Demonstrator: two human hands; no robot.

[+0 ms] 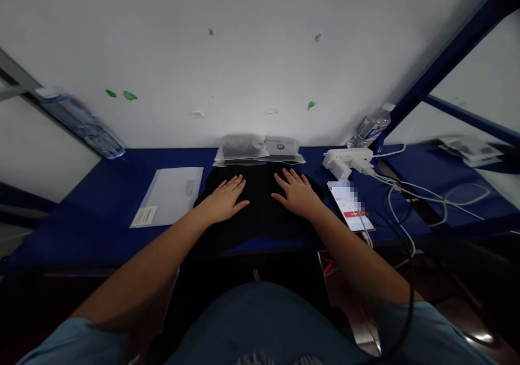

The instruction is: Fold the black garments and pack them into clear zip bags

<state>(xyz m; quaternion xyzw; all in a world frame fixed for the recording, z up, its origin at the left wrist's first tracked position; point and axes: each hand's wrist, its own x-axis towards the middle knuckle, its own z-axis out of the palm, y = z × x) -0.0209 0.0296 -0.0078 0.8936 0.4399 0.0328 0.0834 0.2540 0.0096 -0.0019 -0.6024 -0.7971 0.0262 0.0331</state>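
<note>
Your left hand [225,200] and right hand [297,194] lie flat, fingers spread, on the black cloth [260,213] at the desk [101,202] front. It looks soft, light and floppy; take it by the edges or corners.

No text readable anywhere. Phone [350,207] screen blurred out. Label on clear bag [168,196] too small to read. Round logo on packet [281,147] illegible. Bottle [370,126] label illegible. Print on shirt [260,327] hem cut off.
</note>
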